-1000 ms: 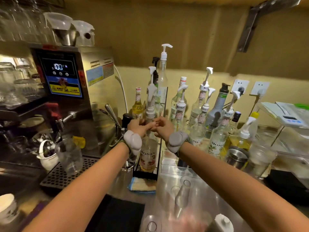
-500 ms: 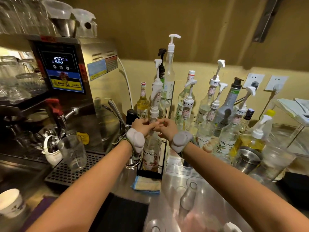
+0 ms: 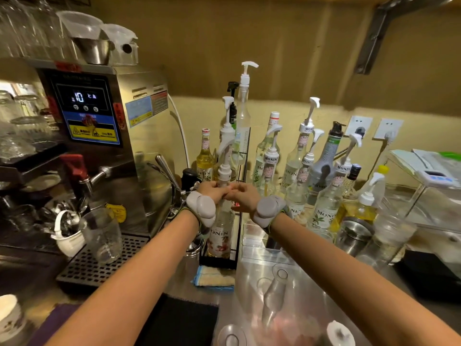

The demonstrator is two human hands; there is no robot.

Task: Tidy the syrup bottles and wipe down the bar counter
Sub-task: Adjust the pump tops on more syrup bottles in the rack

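A clear syrup bottle (image 3: 221, 236) with a white pump stands in a black wire rack (image 3: 237, 248) at the middle of the steel counter. My left hand (image 3: 212, 191) and my right hand (image 3: 243, 197) meet at its neck, fingers curled round it just under the pump. More pump bottles (image 3: 270, 168) crowd the back wall to the right, and a yellow syrup bottle (image 3: 205, 158) stands behind the rack. A folded cloth (image 3: 215, 279) lies on the counter in front of the rack.
A steel hot-water machine (image 3: 119, 126) with a drip grate (image 3: 92, 265) and a glass cup (image 3: 102, 236) fills the left. A clear acrylic box (image 3: 279, 283) sits near right. Steel jars (image 3: 355, 236) and a scale (image 3: 434, 176) stand at the right. A black mat (image 3: 179, 320) lies at the front.
Both hands stay clasped at the bottle's neck. The view has shifted a little; the hands and bottle keep their place in the rack.
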